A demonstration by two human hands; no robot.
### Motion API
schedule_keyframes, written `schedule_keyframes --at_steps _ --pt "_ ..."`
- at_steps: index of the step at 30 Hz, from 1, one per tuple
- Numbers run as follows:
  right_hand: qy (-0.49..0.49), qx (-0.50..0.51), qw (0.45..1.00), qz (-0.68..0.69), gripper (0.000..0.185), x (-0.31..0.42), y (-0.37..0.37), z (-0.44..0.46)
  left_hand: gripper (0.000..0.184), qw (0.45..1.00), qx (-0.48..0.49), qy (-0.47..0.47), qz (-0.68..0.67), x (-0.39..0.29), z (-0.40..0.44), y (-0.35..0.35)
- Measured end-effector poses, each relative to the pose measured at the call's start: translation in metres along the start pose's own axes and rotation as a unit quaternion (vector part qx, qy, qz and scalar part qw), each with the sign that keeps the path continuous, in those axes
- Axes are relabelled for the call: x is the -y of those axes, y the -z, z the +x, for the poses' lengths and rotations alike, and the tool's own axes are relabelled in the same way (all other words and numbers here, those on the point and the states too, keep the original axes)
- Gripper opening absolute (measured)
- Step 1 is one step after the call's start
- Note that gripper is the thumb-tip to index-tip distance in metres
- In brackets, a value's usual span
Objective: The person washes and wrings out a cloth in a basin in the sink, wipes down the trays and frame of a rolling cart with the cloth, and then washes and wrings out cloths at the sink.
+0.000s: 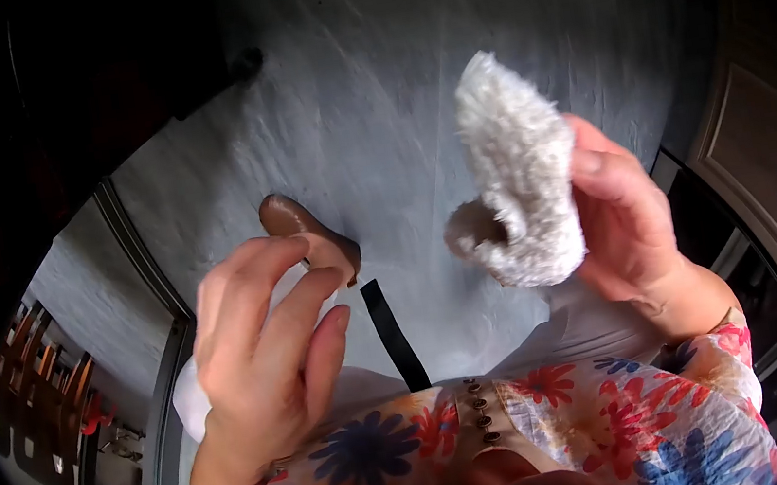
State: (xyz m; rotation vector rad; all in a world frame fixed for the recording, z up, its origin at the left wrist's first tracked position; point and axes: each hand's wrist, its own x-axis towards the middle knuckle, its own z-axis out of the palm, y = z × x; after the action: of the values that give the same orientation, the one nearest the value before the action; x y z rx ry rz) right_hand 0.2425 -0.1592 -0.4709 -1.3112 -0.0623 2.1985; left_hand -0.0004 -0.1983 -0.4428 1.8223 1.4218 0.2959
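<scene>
My right hand [624, 202] pinches a fluffy white cloth [524, 156] at its right edge. The cloth stands up in a tall point and curls round at its lower left into a shaded hollow. My right thumb and a finger lie along its side, while the other fingers are partly hidden behind it. On the left, my left hand [268, 337] is raised with its fingers bent and apart, holding nothing visible. Beyond its fingertips shows a brown shoe [303, 224] on the floor. Between my hands hangs a black strap [393, 335].
Grey streaked floor [369, 98] spreads ahead of me. A dark metal door track [139, 246] runs along the left, with brown wooden chairs [41, 396] beyond it. To the right stand a panelled door [751, 126] and a dark-framed unit [745, 264].
</scene>
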Motion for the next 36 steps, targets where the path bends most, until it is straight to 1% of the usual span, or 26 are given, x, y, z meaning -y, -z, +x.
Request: schedule_keyframes --at_steps 2,3,4,6,7,10,11,14,15,16,18,19,20,22,23,24,26,27,28,29,30,31,32,34,35,36 --pt "-0.022 0.052 0.997 0.048 0.016 -0.013 -0.001 0.003 0.027 1.000 0.002 0.002 -0.025 -0.003 0.000 -0.007" --pt "-0.029 0.045 0.996 0.068 0.016 -0.019 -0.009 0.002 0.037 0.999 0.026 0.000 -0.022 -0.002 -0.004 -0.009" --pt "-0.039 0.087 0.993 0.063 0.015 -0.022 -0.014 0.002 0.040 0.998 0.046 0.021 -0.028 -0.005 -0.004 -0.010" --pt "-0.011 0.086 0.996 -0.013 0.014 -0.032 -0.026 -0.002 0.046 0.994 0.085 0.065 -0.036 -0.015 -0.007 -0.012" --pt "-0.021 0.101 0.994 -0.023 0.013 -0.034 -0.028 0.001 0.050 0.991 0.112 0.059 -0.039 -0.012 -0.014 -0.016" --pt "-0.049 0.077 0.994 0.060 0.013 -0.052 -0.032 0.012 0.045 0.993 0.094 0.076 -0.017 -0.017 -0.022 -0.021" --pt "-0.064 0.076 0.992 0.077 0.012 -0.057 -0.028 0.016 0.035 0.994 0.063 0.079 -0.027 -0.016 -0.025 -0.028" --pt "-0.062 0.024 0.993 0.101 0.012 -0.077 -0.010 0.026 0.024 0.993 0.035 0.100 -0.052 -0.013 -0.026 -0.041" --pt "-0.039 -0.012 0.996 0.074 0.013 -0.081 -0.002 0.027 0.023 0.985 0.057 0.146 -0.075 -0.011 -0.021 -0.041" --pt "-0.018 -0.015 0.999 0.032 0.015 -0.090 0.022 0.031 0.021 0.974 0.076 0.190 -0.100 -0.007 -0.015 -0.043" --pt "-0.016 -0.079 0.997 0.020 0.020 -0.079 0.031 0.012 0.017 0.951 0.076 0.260 -0.150 0.001 -0.006 -0.056" --pt "-0.015 -0.105 0.994 -0.007 0.023 -0.072 0.034 -0.001 0.016 0.910 0.059 0.289 -0.289 0.012 -0.013 -0.083" --pt "-0.013 -0.133 0.991 -0.031 0.025 -0.067 0.036 -0.018 0.014 0.851 0.045 0.309 -0.423 0.020 -0.015 -0.103" --pt "0.004 -0.171 0.977 -0.124 0.025 -0.044 0.045 -0.060 0.012 0.803 0.062 0.319 -0.500 -0.023 -0.012 -0.105" --pt "0.012 -0.179 0.975 -0.128 0.023 -0.029 0.052 -0.083 0.013 0.791 0.072 0.321 -0.516 -0.051 -0.009 -0.097" --pt "0.023 -0.181 0.975 -0.129 0.021 -0.010 0.057 -0.107 0.016 0.791 0.091 0.325 -0.510 -0.088 0.000 -0.076" --pt "0.036 -0.177 0.976 -0.123 0.019 0.032 0.059 -0.155 0.021 0.850 0.107 0.265 -0.443 -0.139 0.012 -0.047" --pt "0.031 -0.198 0.971 -0.131 0.019 0.055 0.042 -0.177 0.022 0.868 0.108 0.245 -0.418 -0.157 0.016 -0.020" --pt "0.011 -0.195 0.961 -0.195 0.027 0.075 0.042 -0.200 0.024 0.886 0.111 0.223 -0.390 -0.181 0.024 -0.001" --pt "0.021 -0.196 0.959 -0.205 0.027 0.101 0.028 -0.225 0.025 0.899 0.105 0.210 -0.369 -0.204 0.032 0.021" --pt "0.062 -0.201 0.947 -0.241 0.027 0.117 0.017 -0.238 0.023 0.889 0.119 0.203 -0.393 -0.227 0.040 0.047" --pt "0.072 -0.192 0.943 -0.260 0.025 0.137 0.005 -0.248 0.021 0.904 0.121 0.179 -0.368 -0.239 0.047 0.068" --pt "0.077 -0.181 0.939 -0.282 0.023 0.156 -0.007 -0.252 0.020 0.892 0.108 0.170 -0.404 -0.239 0.050 0.074" --pt "0.105 -0.144 0.957 -0.230 0.020 0.191 -0.013 -0.261 0.019 0.887 0.087 0.169 -0.421 -0.274 0.061 0.091" --pt "0.150 -0.114 0.958 -0.216 0.015 0.205 -0.017 -0.257 0.020 0.872 0.070 0.168 -0.454 -0.287 0.067 0.103" --pt "0.172 -0.104 0.959 -0.199 0.015 0.220 -0.028 -0.252 0.020 0.854 0.056 0.169 -0.489 -0.295 0.075 0.115"
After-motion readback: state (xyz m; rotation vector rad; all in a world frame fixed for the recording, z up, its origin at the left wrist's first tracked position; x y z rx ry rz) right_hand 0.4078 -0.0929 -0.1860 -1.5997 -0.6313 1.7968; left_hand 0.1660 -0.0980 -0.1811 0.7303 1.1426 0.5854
